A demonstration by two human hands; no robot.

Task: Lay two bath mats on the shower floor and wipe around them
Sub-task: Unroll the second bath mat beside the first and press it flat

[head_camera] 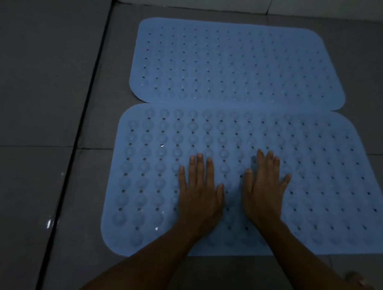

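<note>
both bath mats, the near mat (325,185) and far mat (238,66), are light blue with rows of little holes, sitting on dark grey floor tiles (33,72)

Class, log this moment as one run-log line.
near mat: flat on floor | far mat: laid | left hand, right hand: pressing near mat | wiping: not begun

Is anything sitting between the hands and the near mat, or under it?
Nothing visible. The left hand and right hand press flat on the near mat, which lies flat on the floor tiles, edge against the far mat.

far blue mat (238,66), near mat (325,185), flat, edges touching
</note>
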